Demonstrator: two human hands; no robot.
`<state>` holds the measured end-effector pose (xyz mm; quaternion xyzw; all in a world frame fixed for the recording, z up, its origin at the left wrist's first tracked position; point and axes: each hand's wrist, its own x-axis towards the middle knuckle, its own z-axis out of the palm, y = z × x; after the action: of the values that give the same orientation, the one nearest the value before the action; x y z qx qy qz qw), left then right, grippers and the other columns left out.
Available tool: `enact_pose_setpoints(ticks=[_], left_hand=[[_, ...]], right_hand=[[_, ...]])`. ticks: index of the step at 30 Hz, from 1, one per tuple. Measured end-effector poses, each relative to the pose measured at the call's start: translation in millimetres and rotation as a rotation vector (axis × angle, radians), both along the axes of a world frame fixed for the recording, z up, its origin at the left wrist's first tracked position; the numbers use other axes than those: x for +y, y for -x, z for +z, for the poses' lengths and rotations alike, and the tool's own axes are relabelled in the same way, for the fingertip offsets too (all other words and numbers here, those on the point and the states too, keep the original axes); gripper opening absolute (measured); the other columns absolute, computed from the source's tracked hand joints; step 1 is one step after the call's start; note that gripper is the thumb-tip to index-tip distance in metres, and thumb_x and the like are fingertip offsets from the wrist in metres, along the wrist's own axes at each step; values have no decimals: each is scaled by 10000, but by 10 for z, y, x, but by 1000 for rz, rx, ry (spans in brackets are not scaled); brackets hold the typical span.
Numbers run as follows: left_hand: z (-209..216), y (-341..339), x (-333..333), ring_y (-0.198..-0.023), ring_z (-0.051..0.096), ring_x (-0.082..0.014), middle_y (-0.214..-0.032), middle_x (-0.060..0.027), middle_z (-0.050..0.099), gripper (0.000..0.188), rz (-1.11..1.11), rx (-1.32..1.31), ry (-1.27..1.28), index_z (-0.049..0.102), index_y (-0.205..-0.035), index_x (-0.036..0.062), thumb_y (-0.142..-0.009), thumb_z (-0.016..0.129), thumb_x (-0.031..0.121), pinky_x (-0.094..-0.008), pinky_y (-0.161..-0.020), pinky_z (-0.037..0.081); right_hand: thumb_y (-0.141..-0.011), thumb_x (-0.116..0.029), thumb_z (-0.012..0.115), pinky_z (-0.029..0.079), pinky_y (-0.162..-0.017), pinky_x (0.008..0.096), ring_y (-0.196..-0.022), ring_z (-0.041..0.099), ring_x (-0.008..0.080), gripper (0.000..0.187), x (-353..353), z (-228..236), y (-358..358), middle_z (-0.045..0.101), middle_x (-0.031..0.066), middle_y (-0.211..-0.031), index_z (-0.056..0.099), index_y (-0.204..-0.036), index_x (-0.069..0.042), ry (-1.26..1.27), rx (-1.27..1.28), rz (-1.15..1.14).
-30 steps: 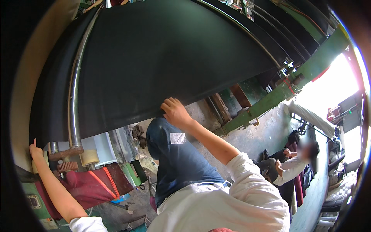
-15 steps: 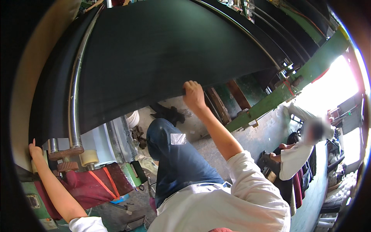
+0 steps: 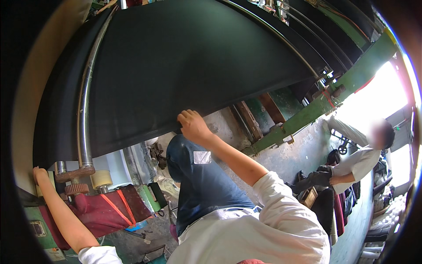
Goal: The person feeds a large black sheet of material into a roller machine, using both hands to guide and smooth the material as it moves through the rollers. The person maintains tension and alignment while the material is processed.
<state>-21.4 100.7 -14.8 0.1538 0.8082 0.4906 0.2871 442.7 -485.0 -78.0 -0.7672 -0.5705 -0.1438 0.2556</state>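
A wide sheet of black fabric [image 3: 176, 66] stretches between metal bars in front of me. My right hand [image 3: 193, 126] is closed on its near edge, around the middle, fingers curled over the cloth. At the far left my left hand [image 3: 41, 175] is at the fabric's lower left corner, its fingers bent against the edge and partly hidden. A shiny steel bar [image 3: 86, 94] crosses the cloth beside that hand, ending in a rusty bracket [image 3: 75, 174]. Under the bracket sits a brown toothed gear [image 3: 76, 189].
A green machine beam [image 3: 303, 112] runs along the right side. Below the bracket, dark red cloth [image 3: 99, 207] is tied with orange cord. A roll of tape [image 3: 101, 178] is near it. At right a person in a white top [image 3: 358, 165] stands by hanging garments [image 3: 340, 207].
My right hand has moved left and nearer to me along the fabric's edge. My left index finger, earlier stretched up, is now bent. The other person has straightened up and shifted right.
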Motion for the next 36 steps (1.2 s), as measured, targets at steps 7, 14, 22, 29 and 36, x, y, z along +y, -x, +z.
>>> enact_pose_setpoints(ticks=[7,14,22,29,36], left_hand=[[-121,167,155,-1291,290,-341,-1369,-198,354,551,-132,-4,-1,481,-1231,-21,-884,434,405,-439,-1053,228],[-306,201,280,-1290,269,-313,-1343,-178,390,479,-343,-90,-92,572,-1161,38,-892,383,387,-389,-1053,205],[-301,418,326,-1235,288,-321,-1333,-200,374,434,-357,-277,-297,576,-1169,73,-861,383,311,-389,-1017,229],[-400,427,394,-1132,378,-318,-1260,-196,440,394,-346,-250,-311,596,-1126,66,-814,413,225,-380,-961,295],[-415,379,322,-1029,468,-316,-1186,-191,506,368,-376,-277,-341,616,-1083,59,-767,444,139,-371,-905,362]], right_hand=[[-583,-1,600,397,-796,382,-923,493,290,294,-10,285,-195,520,105,-893,553,-868,-58,-60,11,105],[-605,12,558,398,-775,377,-904,503,308,261,-298,332,-703,537,122,-898,566,-858,-53,-51,-67,-458],[-677,-49,528,404,-729,349,-827,516,262,92,-209,-129,-98,520,109,-805,529,-769,-43,81,-134,-183],[-694,-86,550,413,-719,327,-817,520,236,101,-4,-128,156,515,94,-797,521,-779,-39,76,-160,-58],[-707,-75,543,392,-766,360,-881,498,262,108,-23,187,-73,510,96,-850,576,-810,-78,-127,-97,-49]])
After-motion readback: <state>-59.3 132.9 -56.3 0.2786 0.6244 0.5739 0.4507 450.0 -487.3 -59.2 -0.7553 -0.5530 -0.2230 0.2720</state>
